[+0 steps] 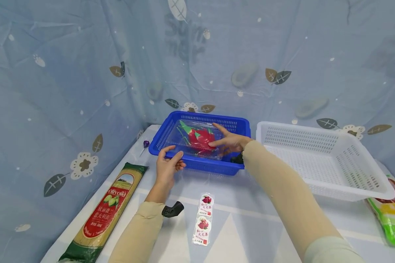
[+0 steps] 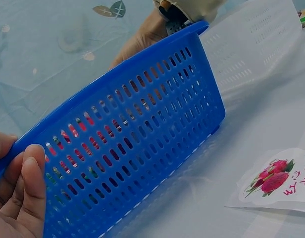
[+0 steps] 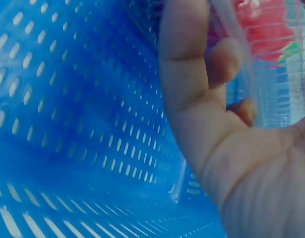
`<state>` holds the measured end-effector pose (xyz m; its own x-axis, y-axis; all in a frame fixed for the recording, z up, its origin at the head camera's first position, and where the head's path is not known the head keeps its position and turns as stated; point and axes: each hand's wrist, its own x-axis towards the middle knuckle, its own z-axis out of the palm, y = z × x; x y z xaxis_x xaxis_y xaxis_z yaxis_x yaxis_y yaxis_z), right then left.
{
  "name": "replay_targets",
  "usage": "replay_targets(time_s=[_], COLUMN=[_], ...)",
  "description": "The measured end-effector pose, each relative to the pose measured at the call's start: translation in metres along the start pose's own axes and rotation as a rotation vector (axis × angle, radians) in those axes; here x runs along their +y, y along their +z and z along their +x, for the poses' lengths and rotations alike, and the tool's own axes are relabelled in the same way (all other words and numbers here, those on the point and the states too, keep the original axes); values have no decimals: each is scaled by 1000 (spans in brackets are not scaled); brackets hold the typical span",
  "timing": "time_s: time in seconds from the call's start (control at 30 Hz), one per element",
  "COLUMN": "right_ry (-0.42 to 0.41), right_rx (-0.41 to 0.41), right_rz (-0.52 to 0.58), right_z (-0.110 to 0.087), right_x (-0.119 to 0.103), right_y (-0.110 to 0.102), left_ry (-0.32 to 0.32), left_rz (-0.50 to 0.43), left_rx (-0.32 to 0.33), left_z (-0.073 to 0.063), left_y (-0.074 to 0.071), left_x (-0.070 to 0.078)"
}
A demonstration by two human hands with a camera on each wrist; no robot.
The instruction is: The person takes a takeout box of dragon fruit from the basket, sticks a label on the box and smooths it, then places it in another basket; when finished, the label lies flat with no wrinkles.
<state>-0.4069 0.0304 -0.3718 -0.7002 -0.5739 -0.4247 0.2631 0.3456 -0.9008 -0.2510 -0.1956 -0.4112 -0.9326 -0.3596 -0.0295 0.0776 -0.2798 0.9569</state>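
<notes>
A clear plastic clamshell box [image 1: 172,136] with red and green dragon fruit [image 1: 200,138] inside sits tilted in the blue basket [image 1: 214,167]. My right hand [image 1: 232,141] grips the box's right end, thumb over its top and fingers down the side. Close up in the right wrist view, curled fingers [image 3: 187,64] lie against the clear plastic. At the basket's front left, my left hand [image 1: 167,166] holds the rim, which passes between its fingers in the left wrist view. Two dragon fruit stickers [image 1: 203,219] on a clear strip lie in front of the basket.
A white basket [image 1: 316,186] stands right of the blue one, with a green and yellow packet [image 1: 393,215] beside it. At left lie a long spaghetti pack [image 1: 106,212] and a purple lollipop [image 1: 146,144]. A patterned curtain [image 1: 210,62] hangs behind.
</notes>
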Motion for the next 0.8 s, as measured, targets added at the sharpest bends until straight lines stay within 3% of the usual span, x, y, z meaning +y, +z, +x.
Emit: replay_targets(time_s=[0.33,0.8], right_ry=[-15,-125], right_rx=[-22,-36], right_rz=[-45,-12], right_z=[0,-1], right_x=[0,2], right_y=[1,2], left_ry=[7,-4], left_rz=[9,24], left_rx=[-9,5], left_z=[0,-2], left_y=[2,0], left_x=[1,1])
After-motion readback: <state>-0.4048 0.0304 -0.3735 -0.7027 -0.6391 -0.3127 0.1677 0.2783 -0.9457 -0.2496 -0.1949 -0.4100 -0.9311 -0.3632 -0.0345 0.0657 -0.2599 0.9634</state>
